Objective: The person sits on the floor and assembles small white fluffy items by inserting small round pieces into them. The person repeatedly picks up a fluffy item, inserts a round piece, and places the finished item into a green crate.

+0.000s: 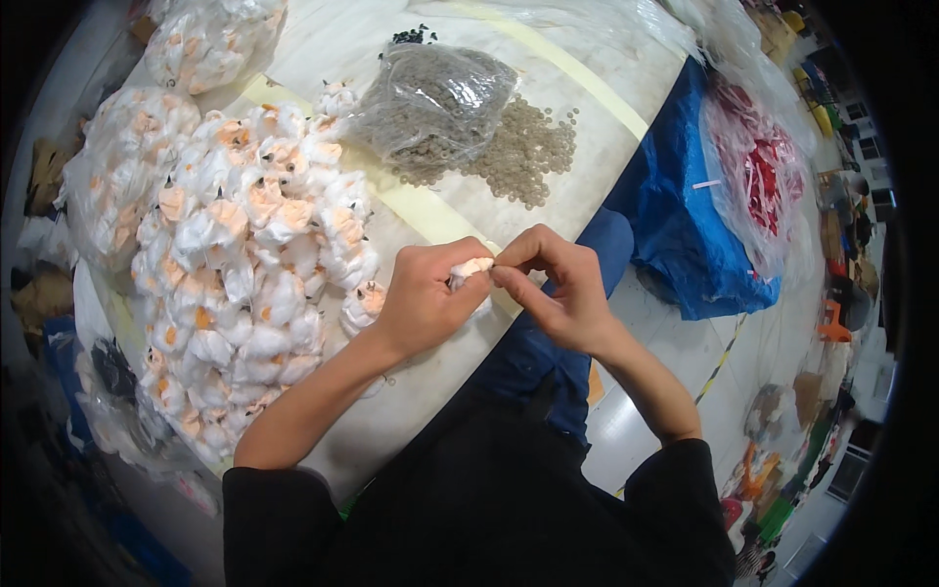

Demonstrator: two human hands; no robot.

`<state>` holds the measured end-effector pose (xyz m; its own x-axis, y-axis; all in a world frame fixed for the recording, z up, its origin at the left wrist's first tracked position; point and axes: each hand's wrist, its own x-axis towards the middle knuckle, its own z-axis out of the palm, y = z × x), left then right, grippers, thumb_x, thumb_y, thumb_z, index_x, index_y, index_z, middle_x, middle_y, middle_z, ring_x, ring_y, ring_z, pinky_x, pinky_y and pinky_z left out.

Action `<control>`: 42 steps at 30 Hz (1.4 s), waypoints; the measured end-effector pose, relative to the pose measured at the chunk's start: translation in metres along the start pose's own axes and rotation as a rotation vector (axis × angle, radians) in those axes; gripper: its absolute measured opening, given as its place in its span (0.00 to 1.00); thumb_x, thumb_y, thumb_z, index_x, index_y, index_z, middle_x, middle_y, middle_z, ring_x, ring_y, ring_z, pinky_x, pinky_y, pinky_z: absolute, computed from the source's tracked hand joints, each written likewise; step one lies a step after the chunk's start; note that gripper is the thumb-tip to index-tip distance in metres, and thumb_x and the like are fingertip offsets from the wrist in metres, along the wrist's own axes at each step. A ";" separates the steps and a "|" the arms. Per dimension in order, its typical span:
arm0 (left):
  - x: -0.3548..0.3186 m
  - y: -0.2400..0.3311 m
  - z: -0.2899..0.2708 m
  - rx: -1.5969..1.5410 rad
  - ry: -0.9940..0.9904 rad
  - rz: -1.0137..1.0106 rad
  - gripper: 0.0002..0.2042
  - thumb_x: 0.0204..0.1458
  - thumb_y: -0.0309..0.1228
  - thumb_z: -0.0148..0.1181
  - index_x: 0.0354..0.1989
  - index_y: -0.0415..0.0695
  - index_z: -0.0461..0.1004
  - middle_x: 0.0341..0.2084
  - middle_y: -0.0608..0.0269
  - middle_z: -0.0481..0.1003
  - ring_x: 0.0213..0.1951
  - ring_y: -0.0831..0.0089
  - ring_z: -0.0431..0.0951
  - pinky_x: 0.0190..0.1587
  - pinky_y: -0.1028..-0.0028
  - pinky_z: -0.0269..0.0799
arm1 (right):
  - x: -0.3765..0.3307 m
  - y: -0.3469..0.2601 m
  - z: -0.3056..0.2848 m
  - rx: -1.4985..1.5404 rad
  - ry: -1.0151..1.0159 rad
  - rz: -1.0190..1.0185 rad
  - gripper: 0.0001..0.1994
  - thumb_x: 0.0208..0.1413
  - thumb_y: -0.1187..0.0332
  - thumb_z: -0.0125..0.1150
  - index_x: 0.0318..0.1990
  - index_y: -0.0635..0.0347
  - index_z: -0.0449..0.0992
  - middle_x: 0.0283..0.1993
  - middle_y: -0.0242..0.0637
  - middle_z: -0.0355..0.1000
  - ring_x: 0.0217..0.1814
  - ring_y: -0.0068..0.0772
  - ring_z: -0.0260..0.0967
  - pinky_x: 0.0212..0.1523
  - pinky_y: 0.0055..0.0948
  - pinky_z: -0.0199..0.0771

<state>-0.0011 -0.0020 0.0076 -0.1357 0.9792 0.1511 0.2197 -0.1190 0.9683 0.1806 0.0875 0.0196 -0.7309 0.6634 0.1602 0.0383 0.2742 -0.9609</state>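
Note:
Closed around a small white-and-peach soft plush piece (471,271), my left hand (425,293) holds it near the table's front edge. The thumb and forefinger of my right hand (558,284) pinch together at the piece's tip; what lies between them is too small to make out. To the left is a big heap of similar plush pieces (249,245), white and peach, several with dark pegs sticking out. One plush piece (364,301) lies apart, beside my left wrist. Beyond my hands, small grey translucent discs (528,147) are spread next to a clear plastic bag (435,98) full of them.
Small black parts (415,36) sit behind the bag. Clear bags of plush pieces (210,44) stand at the far left of the pale-covered table (587,59). On the floor to the right, a blue sack (675,215) holds clear plastic with red-and-pink items (763,176).

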 end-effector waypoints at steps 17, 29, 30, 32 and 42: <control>-0.009 -0.002 0.000 -0.040 -0.147 -0.010 0.13 0.65 0.34 0.52 0.37 0.36 0.77 0.24 0.61 0.74 0.27 0.77 0.71 0.32 0.73 0.68 | -0.004 -0.007 -0.009 0.204 -0.009 0.065 0.05 0.62 0.76 0.66 0.43 0.67 0.78 0.39 0.33 0.77 0.39 0.20 0.75 0.43 0.22 0.76; -0.008 -0.003 0.000 -0.099 -0.106 0.003 0.12 0.63 0.35 0.58 0.32 0.38 0.75 0.19 0.60 0.69 0.22 0.73 0.66 0.27 0.71 0.65 | -0.006 -0.006 -0.005 0.305 -0.015 0.139 0.08 0.62 0.76 0.67 0.47 0.67 0.78 0.43 0.33 0.77 0.43 0.19 0.74 0.47 0.23 0.76; -0.008 -0.003 -0.001 -0.112 -0.103 0.002 0.12 0.62 0.34 0.59 0.31 0.38 0.75 0.19 0.61 0.69 0.22 0.74 0.66 0.27 0.72 0.65 | -0.006 -0.006 -0.005 0.315 -0.016 0.154 0.09 0.62 0.76 0.67 0.48 0.68 0.78 0.43 0.33 0.77 0.43 0.19 0.74 0.47 0.23 0.76; -0.007 0.000 -0.001 -0.112 -0.102 0.001 0.12 0.62 0.33 0.57 0.29 0.37 0.74 0.19 0.65 0.69 0.23 0.79 0.64 0.27 0.73 0.62 | -0.004 -0.007 -0.006 0.289 -0.053 0.162 0.09 0.63 0.77 0.67 0.48 0.68 0.78 0.44 0.32 0.75 0.44 0.19 0.73 0.49 0.24 0.75; -0.006 -0.006 0.003 -0.129 -0.104 -0.095 0.11 0.60 0.32 0.57 0.31 0.37 0.74 0.17 0.63 0.67 0.22 0.78 0.63 0.26 0.71 0.63 | -0.002 -0.003 -0.008 0.244 -0.061 0.187 0.07 0.62 0.75 0.68 0.46 0.66 0.79 0.39 0.31 0.77 0.39 0.18 0.72 0.43 0.21 0.74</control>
<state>0.0012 -0.0070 0.0005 -0.0483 0.9979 0.0431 0.0837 -0.0390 0.9957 0.1875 0.0907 0.0245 -0.7664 0.6416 -0.0311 0.0164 -0.0288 -0.9994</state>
